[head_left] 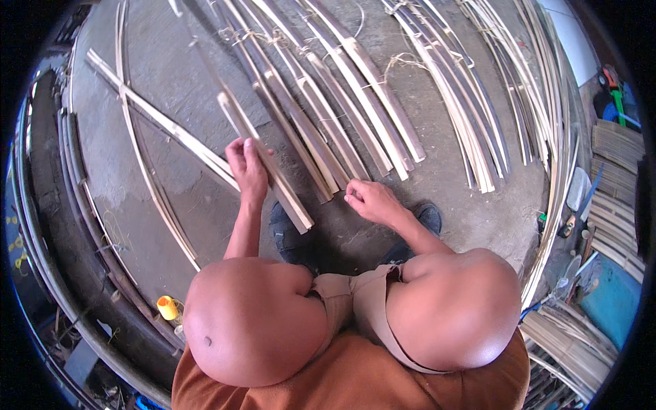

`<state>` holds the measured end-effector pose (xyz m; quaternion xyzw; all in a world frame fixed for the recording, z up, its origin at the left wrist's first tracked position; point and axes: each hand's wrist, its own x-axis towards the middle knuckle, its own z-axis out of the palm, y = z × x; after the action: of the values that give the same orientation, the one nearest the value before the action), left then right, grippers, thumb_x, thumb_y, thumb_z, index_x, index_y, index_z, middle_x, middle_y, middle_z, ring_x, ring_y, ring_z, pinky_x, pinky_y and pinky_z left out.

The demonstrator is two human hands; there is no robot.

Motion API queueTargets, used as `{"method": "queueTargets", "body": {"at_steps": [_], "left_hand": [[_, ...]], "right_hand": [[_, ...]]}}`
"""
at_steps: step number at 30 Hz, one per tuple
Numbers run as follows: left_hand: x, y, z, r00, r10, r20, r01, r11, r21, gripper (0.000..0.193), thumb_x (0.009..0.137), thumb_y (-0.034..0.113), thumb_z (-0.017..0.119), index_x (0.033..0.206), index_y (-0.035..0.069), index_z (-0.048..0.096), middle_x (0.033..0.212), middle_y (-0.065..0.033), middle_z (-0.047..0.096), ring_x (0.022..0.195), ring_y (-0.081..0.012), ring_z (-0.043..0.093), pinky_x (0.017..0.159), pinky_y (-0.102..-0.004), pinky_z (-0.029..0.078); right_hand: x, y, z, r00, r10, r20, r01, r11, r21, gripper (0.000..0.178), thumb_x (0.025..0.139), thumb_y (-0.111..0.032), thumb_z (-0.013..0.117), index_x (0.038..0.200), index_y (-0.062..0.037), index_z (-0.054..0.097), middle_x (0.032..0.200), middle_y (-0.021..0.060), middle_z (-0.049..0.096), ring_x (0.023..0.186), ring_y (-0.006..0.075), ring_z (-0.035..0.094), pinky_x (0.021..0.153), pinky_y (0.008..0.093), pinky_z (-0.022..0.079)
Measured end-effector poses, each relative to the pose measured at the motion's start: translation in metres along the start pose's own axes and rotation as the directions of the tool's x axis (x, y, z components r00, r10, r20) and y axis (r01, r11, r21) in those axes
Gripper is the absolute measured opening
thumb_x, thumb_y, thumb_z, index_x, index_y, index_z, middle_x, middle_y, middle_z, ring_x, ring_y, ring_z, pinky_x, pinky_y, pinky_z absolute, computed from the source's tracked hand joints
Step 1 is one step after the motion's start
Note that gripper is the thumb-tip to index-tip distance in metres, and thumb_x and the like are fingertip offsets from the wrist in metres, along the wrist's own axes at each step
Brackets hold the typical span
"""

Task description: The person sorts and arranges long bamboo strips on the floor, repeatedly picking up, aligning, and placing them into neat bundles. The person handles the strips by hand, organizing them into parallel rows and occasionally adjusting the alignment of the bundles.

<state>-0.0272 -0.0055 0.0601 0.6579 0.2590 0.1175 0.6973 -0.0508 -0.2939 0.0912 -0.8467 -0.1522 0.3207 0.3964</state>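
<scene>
My left hand (247,167) is closed around a split bamboo strip (294,205), which slants from the upper left down to an end near my left shoe. Its far part looks smeared by motion. My right hand (372,201) has its fingers curled together beside the near ends of several split bamboo strips (335,133) on the floor. What those fingers hold, if anything, is hidden. Thin ties (280,37) run round the strips farther off.
Tied bamboo bundles (461,102) lie to the right on the concrete floor (164,89). Two crossing strips (160,119) lie at left. Long poles (82,191) and a yellow cup-like object (167,307) border the left side. Stacked slats (618,219) and a blue panel (608,301) stand at right.
</scene>
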Motion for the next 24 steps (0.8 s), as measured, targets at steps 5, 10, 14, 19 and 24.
{"method": "queueTargets", "body": {"at_steps": [5,10,14,19,24], "left_hand": [[-0.011,-0.014,0.026,0.997,0.081,-0.014,-0.079,0.994,0.079,0.027,0.104,0.025,0.050,0.116,0.002,0.044,0.094,-0.0063,0.053,0.072,-0.0119,0.058,0.061,-0.0296,0.058],[-0.002,-0.034,0.019,0.999,-0.040,-0.006,0.040,0.992,0.121,0.029,0.104,0.024,0.051,0.119,0.000,0.044,0.095,-0.0089,0.059,0.073,-0.0145,0.061,0.063,-0.0306,0.057],[0.001,-0.033,0.023,0.993,-0.119,0.017,0.116,0.988,0.097,0.032,0.102,0.025,0.056,0.118,-0.001,0.047,0.096,-0.0113,0.065,0.078,-0.0188,0.067,0.068,-0.0332,0.058],[0.001,-0.020,0.027,0.974,-0.215,0.064,0.216,0.976,-0.002,0.031,0.100,0.022,0.060,0.118,0.000,0.047,0.092,-0.0101,0.068,0.081,-0.0201,0.070,0.065,-0.0286,0.055],[0.003,-0.013,0.033,0.982,-0.182,0.059,0.180,0.983,0.037,0.025,0.098,0.026,0.064,0.109,0.004,0.058,0.081,-0.0018,0.064,0.063,-0.0054,0.051,0.054,-0.0227,0.044]], "right_hand": [[-0.010,0.021,-0.002,0.999,0.029,-0.016,-0.029,0.999,0.017,0.019,0.091,-0.023,0.063,0.097,-0.0051,0.061,0.080,0.0161,0.066,0.076,0.0345,0.065,0.069,0.0446,0.050],[-0.024,0.028,-0.025,0.985,0.157,-0.067,-0.146,0.979,0.142,0.018,0.092,-0.023,0.062,0.097,-0.0055,0.062,0.082,0.0176,0.067,0.078,0.0338,0.067,0.069,0.0433,0.051],[-0.035,0.063,-0.040,0.908,0.206,-0.365,-0.137,0.969,0.207,0.017,0.094,-0.022,0.062,0.099,-0.0064,0.063,0.081,0.0161,0.067,0.072,0.0305,0.067,0.066,0.0398,0.052],[-0.023,0.099,-0.069,0.727,0.287,-0.624,-0.236,0.958,0.165,0.015,0.096,-0.020,0.062,0.101,-0.0062,0.064,0.081,0.0118,0.068,0.071,0.0226,0.066,0.065,0.0335,0.050],[-0.001,0.061,-0.078,0.801,0.273,-0.533,-0.086,0.933,0.349,0.013,0.097,-0.015,0.062,0.103,-0.0034,0.064,0.082,0.0024,0.066,0.075,0.0091,0.059,0.068,0.0269,0.049]]}}
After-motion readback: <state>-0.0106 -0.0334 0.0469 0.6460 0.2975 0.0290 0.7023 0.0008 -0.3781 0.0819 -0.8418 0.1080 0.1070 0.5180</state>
